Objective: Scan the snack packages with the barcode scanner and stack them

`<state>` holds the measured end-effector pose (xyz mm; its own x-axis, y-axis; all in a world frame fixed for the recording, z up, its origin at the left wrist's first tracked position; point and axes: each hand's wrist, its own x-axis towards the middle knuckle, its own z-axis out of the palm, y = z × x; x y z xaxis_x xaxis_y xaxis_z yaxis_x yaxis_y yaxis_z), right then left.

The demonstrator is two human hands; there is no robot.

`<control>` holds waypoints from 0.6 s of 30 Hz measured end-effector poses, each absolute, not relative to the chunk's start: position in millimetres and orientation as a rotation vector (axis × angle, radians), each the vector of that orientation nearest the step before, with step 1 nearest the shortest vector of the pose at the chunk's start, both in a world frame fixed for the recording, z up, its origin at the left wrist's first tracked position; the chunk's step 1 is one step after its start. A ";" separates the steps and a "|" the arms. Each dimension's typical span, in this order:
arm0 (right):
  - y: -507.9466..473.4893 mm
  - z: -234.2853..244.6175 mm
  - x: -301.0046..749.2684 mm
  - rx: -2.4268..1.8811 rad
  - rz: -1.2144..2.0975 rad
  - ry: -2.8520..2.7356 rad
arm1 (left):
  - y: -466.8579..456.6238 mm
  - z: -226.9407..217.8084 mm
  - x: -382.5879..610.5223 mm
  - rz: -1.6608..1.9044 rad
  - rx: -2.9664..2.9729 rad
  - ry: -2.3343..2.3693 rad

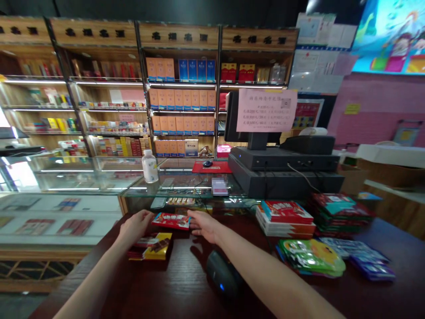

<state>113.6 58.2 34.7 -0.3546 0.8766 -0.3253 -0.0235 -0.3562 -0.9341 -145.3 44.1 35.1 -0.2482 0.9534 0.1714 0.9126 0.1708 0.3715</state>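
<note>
Red packet (171,220), one: located between the hands, which stand apart, left hand (137,225) closed on one end, right hand (206,225) lightly pinching the other, lower fingers loose (contact with the surface (179,288) beneath: cannot tell). Yellow packet (166,247), topping a small pile just nearer the viewer; a careless lowering could skew it. Black device (219,272), beside the right forearm (259,259); an inward sweep could knock it. Green packets (308,257), farther right.
</note>
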 end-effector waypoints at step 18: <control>73.0 30.4 82.6 -1.255 1.838 -1.233 | 57.5 22.5 -164.2 0.283 1.757 2.391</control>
<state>82.6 73.0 30.4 -0.3827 0.8429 -0.3782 0.0303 -0.3977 -0.9170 -164.2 57.5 22.5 -0.2964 0.9549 -0.0173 0.9245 0.2914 0.2457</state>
